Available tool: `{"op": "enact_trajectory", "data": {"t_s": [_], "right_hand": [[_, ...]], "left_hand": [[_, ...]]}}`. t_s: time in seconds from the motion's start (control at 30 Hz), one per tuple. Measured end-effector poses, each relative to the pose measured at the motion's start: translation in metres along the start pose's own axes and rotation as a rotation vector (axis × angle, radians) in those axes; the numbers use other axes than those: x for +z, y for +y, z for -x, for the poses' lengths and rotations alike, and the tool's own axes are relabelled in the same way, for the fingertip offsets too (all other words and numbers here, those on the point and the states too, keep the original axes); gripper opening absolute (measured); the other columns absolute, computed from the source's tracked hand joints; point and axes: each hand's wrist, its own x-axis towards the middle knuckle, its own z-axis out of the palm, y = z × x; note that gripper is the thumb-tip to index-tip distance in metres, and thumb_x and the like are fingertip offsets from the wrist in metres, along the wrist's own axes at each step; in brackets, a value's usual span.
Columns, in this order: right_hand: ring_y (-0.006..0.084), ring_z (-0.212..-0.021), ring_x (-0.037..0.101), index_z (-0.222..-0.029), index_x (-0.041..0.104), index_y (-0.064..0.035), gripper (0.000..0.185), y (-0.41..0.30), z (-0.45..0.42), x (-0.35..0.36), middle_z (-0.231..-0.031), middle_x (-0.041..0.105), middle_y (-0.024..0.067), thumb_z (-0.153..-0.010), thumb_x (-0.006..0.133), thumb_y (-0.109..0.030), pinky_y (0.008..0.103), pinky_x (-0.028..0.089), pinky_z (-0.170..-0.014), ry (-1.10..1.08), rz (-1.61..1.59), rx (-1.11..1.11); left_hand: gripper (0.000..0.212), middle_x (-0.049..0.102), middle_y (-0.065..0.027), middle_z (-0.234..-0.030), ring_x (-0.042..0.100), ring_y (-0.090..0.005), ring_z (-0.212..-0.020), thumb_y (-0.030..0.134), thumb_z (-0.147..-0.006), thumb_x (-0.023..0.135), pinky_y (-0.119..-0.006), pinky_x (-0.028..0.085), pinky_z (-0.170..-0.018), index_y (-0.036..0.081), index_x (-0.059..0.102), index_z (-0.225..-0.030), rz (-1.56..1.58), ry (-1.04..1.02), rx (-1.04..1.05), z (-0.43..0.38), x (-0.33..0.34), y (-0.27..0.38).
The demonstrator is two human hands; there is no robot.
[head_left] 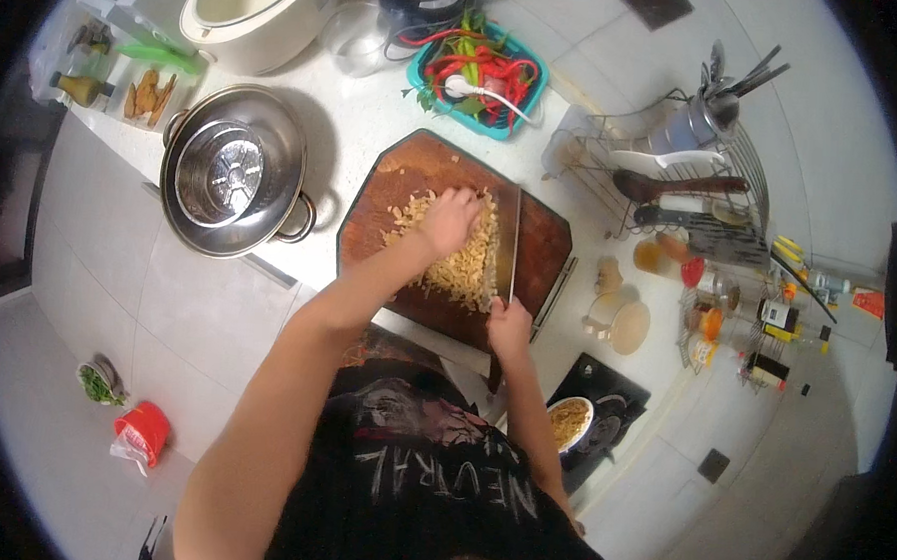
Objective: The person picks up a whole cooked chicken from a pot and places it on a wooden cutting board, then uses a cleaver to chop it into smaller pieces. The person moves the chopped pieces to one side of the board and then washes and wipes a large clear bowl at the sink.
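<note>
A wooden cutting board (379,243) with clipped corners and a dark rim lies before me. Spread over its middle is a heap of chopped pale-yellow food (456,276), whose kind I cannot tell. My left hand (452,222) rests on the upper part of the heap, fingers curled down. Whether anything is inside those fingers is hidden. My right hand (509,325) grips the handle of a cleaver at the board's near right side. The cleaver's blade (508,245) stands on edge along the heap's right border, pointing away from me.
Left stands a steel pan (289,145) holding a steel bowl (220,172). Beyond the board is a teal basket (420,76) of red and green chillies. A wire rack (613,129) with utensils, a glass mug (605,309) and a hob (623,400) line the right.
</note>
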Motion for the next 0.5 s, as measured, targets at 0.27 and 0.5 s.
{"op": "enact_trajectory", "data": {"t_s": [0.27, 0.5], "right_hand": [[0.0398, -0.059, 0.054, -0.083, 0.050, 0.0048, 0.023, 0.006, -0.015, 0.004, -0.062, 0.054, 0.0248, -0.083, 0.044, -0.017, 0.0444, 0.043, -0.053, 0.099, 0.146, -0.215], [0.0406, -0.063, 0.054, -0.083, 0.051, 0.0039, 0.022, -0.010, -0.006, 0.029, -0.065, 0.054, 0.0250, -0.082, 0.046, -0.017, 0.0432, 0.043, -0.055, 0.020, 0.191, -0.162]], "left_hand": [[0.041, 0.041, -0.0099, -0.118, 0.035, -0.0271, -0.112, 0.016, -0.078, 0.051, -0.045, 0.027, -0.096, 0.010, 0.044, -0.117, -0.036, 0.298, 0.419, 0.070, 0.005, 0.016], [0.038, 0.039, -0.0173, -0.112, 0.037, -0.0342, -0.100, 0.023, -0.080, 0.051, -0.044, 0.031, -0.086, 0.003, 0.044, -0.111, 0.109, 0.508, -0.337, 0.070, -0.004, -0.019]]}}
